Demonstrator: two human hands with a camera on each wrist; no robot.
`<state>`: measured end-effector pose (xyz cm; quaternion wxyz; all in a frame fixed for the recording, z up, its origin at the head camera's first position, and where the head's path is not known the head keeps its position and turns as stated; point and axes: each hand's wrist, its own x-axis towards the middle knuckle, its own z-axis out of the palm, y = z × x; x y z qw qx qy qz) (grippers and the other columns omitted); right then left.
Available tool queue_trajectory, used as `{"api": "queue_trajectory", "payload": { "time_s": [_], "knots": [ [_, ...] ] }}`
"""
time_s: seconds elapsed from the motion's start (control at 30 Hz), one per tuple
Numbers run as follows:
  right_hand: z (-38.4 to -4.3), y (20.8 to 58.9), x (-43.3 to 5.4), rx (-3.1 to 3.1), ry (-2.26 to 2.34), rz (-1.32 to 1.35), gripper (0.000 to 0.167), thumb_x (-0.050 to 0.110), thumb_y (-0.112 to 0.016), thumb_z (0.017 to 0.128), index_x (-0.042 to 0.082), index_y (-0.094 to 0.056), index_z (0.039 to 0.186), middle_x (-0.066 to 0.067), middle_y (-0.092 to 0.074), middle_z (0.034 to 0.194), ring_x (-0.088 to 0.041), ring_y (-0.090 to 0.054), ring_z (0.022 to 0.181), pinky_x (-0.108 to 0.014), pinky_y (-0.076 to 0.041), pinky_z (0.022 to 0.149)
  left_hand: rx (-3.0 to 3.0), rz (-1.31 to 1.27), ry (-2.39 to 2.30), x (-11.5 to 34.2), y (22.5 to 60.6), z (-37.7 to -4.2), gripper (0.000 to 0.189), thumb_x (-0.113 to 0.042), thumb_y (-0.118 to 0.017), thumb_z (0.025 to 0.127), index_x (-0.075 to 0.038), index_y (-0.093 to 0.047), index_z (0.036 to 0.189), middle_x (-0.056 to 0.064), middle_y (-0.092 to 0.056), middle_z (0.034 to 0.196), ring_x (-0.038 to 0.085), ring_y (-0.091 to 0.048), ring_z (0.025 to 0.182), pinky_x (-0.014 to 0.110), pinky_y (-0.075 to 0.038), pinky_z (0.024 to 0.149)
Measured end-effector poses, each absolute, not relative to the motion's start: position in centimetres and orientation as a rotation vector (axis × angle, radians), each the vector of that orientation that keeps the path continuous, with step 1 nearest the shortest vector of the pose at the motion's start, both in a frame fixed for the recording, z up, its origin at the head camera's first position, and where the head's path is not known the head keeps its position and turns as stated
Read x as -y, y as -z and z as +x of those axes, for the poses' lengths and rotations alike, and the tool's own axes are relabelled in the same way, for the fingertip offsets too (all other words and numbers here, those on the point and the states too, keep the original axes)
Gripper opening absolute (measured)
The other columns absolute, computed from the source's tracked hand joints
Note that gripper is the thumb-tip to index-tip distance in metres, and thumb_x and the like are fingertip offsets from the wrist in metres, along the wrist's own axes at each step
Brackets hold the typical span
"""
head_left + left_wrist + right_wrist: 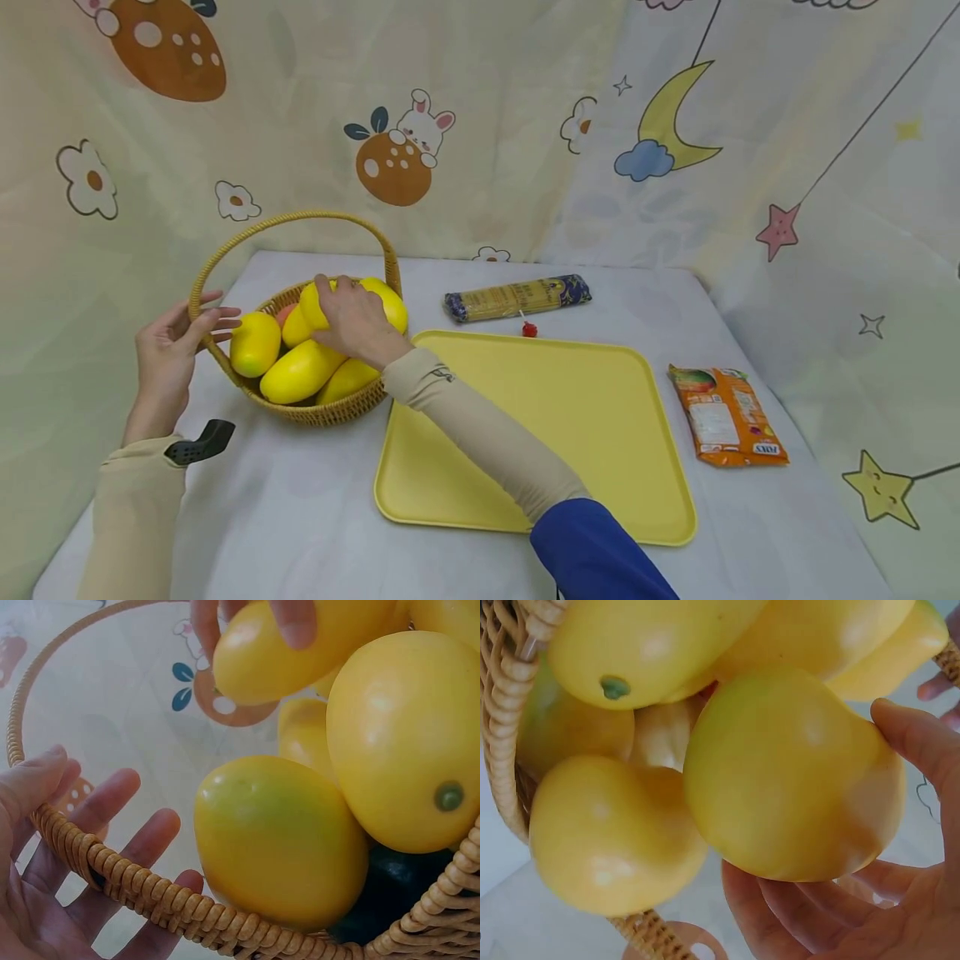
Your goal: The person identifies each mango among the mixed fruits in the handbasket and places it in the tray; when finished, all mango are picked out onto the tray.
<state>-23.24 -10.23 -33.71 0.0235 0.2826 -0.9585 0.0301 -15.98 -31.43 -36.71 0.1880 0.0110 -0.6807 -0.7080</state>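
A wicker basket [330, 414] with a tall hoop handle [300, 215] holds several yellow mangoes [302, 372]. My right hand [356, 317] reaches over its far side and grips one mango [795, 780], with the thumb on one side and the fingers on the other. That mango lies at the top of the heap, beside the others. At the basket's left side, my left hand [167, 350] touches the rim and handle base with its fingers spread and fairly straight. Low in the basket, a reddish fruit [284, 314] and a dark green thing [397, 889] are mostly hidden.
A yellow tray [540, 433] lies right of the basket, under my right forearm. Behind it are a long packet of noodles [517, 298] and a small red lollipop [529, 330]. An orange snack bag [727, 415] lies to the tray's right. Printed cloth hangs behind the table.
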Motion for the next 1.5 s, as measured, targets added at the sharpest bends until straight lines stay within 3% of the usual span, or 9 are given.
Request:
{"api": "queue_trajectory", "payload": {
  "time_s": [0.63,1.07,1.5],
  "knots": [
    [-21.3,32.2,2.5,2.761,-0.003,1.086,0.076,0.046,-0.067,0.086,0.018,-0.032,0.147,-0.009,-0.054,0.127,-0.021,-0.059,0.093,-0.030,-0.054,0.063,1.880,-0.002,2.010,31.5,36.3,-16.2,0.037,-0.019,-0.066,0.090,-0.004,-0.061,0.124,-0.005,-0.073,0.094,0.005,-0.069,0.085,0.013,-0.054,0.072],
    [-20.7,33.6,-3.9,2.720,-0.092,1.059,0.072,0.036,-0.075,0.082,0.015,-0.039,0.141,-0.011,-0.056,0.121,-0.023,-0.059,0.089,-0.032,-0.055,0.066,1.859,-0.017,2.015,31.1,36.2,-16.3,0.036,-0.018,-0.066,0.090,-0.003,-0.062,0.123,-0.004,-0.073,0.094,0.006,-0.068,0.086,0.013,-0.054,0.073],
    [-23.2,37.8,-7.2,2.890,-0.210,0.971,0.075,0.033,-0.078,0.080,0.013,-0.041,0.142,-0.018,-0.055,0.126,-0.030,-0.061,0.102,-0.043,-0.056,0.077,1.829,0.034,2.056,31.2,36.6,-16.2,0.038,-0.019,-0.068,0.088,-0.003,-0.062,0.122,-0.003,-0.073,0.094,0.009,-0.069,0.086,0.015,-0.055,0.072]
  ]
}}
